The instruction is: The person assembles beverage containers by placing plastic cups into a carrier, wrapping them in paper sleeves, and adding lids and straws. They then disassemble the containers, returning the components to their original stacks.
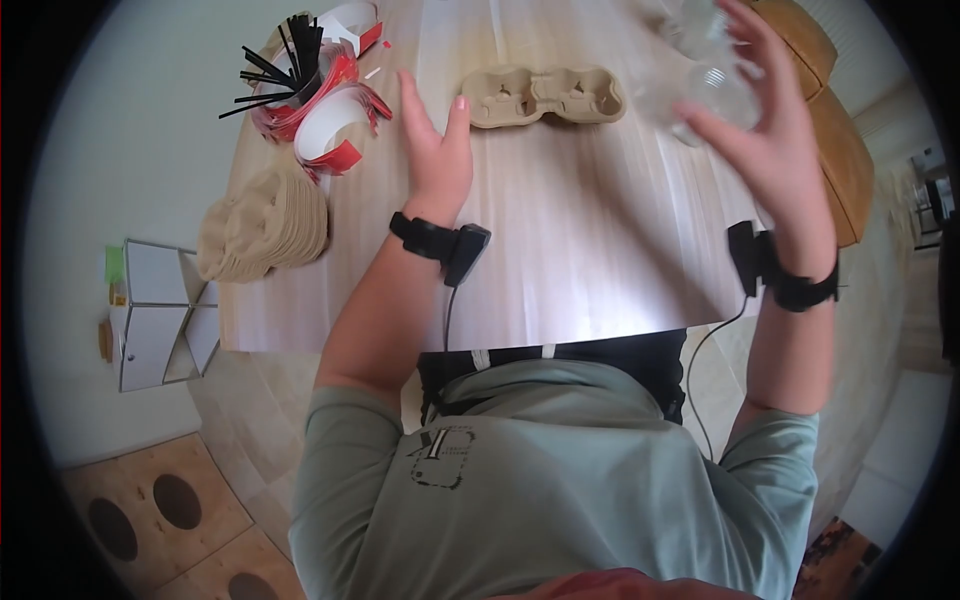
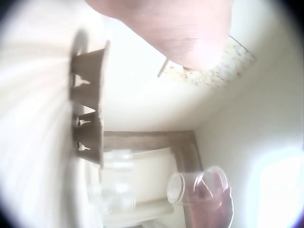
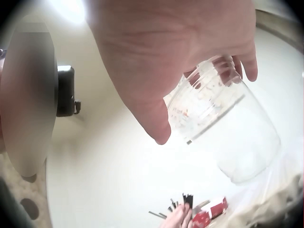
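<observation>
A clear plastic cup [image 1: 712,97] is held above the table at the upper right, gripped by my right hand [image 1: 765,130] with fingers and thumb curled round it. The right wrist view shows the cup [image 3: 223,123] tilted, its rim under my fingers [image 3: 237,64]. My left hand [image 1: 435,150] lies flat on the wooden table [image 1: 560,250], fingers straight, its fingertips beside the left end of a brown pulp cup carrier [image 1: 545,96]. The left wrist view shows the carrier [image 2: 90,104] edge-on and the cup [image 2: 199,187] further off.
A stack of brown pulp carriers [image 1: 265,222] lies at the table's left edge. Behind it stand red-and-white paper sleeves [image 1: 330,130] and a holder of black straws [image 1: 285,65]. More clear cups [image 1: 690,30] are at the far right. A wooden seat [image 1: 835,140] stands beside the table.
</observation>
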